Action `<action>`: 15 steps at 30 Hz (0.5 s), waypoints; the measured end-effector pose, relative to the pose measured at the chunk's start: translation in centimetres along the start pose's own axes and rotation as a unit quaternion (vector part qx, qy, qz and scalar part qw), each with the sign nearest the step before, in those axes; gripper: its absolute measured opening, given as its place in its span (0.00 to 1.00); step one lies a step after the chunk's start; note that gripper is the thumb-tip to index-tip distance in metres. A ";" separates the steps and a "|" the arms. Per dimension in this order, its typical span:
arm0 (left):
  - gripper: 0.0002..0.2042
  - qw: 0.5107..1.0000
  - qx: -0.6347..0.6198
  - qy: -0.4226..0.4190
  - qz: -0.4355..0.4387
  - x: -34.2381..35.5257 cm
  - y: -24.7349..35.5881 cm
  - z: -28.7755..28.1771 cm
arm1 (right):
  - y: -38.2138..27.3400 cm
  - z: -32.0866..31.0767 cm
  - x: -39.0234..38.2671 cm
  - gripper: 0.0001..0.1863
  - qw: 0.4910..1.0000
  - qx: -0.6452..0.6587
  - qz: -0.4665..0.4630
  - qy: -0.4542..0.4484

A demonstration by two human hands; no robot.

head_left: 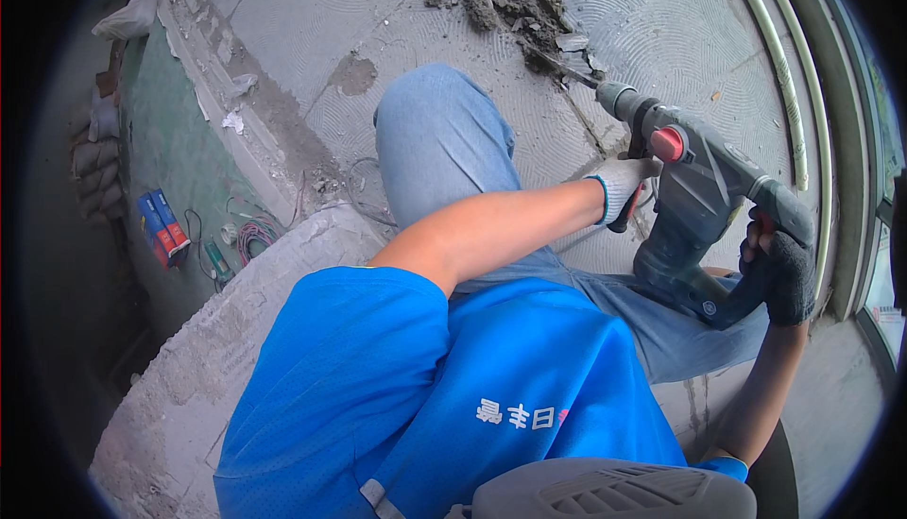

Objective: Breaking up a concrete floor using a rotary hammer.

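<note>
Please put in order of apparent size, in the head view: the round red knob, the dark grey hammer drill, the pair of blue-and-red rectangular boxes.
1. Dark grey hammer drill, clearly largest
2. Pair of blue-and-red rectangular boxes, though farther away
3. Round red knob, smallest

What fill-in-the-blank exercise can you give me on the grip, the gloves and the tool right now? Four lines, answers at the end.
1. The hand gripping the hammer drill nearer its bit is the ____ one.
2. In shade, the glove on the right hand is ____ than the one on the left hand.
3. The round knob on the drill's side is coloured ____.
4. The person's shirt is mainly ____.

Missing words: left; darker; red; blue.
</note>
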State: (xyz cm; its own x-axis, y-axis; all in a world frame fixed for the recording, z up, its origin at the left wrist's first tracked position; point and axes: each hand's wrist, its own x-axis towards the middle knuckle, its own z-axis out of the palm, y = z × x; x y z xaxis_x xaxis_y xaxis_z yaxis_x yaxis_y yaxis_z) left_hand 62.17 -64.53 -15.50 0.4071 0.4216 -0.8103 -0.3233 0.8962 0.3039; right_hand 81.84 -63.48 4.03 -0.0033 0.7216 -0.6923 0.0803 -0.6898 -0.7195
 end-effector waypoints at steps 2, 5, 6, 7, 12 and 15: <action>0.10 1.000 -0.020 0.001 -0.008 0.8 -0.4 0.0 | -0.3 0.0 0.5 0.22 1.000 -0.014 0.019 -0.001; 0.07 0.999 -0.040 0.010 -0.005 2.9 0.5 -0.5 | -0.5 0.6 3.2 0.18 0.999 -0.008 0.039 -0.016; 0.07 0.999 -0.040 0.007 -0.007 3.5 0.6 -0.2 | -0.8 0.0 4.1 0.18 0.999 -0.008 0.040 -0.013; 0.08 0.999 -0.036 0.029 -0.009 2.7 1.8 0.8 | -0.6 -1.2 5.0 0.18 0.999 0.001 0.043 -0.019; 0.10 0.994 -0.045 0.070 0.073 6.7 0.6 -0.5 | -3.5 1.3 6.1 0.13 0.998 -0.052 -0.026 -0.040; 0.06 0.987 -0.154 0.016 0.048 5.6 3.2 -0.1 | -3.5 2.2 7.8 0.13 0.996 -0.089 -0.028 -0.005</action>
State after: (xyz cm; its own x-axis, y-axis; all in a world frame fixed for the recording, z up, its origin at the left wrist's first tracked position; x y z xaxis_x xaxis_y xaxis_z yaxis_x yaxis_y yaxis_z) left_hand 63.35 -59.35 -19.07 0.3355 0.4938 -0.8023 -0.6053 0.7655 0.2180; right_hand 79.38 -55.60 1.02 -0.0217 0.7575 -0.6525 0.2550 -0.6269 -0.7362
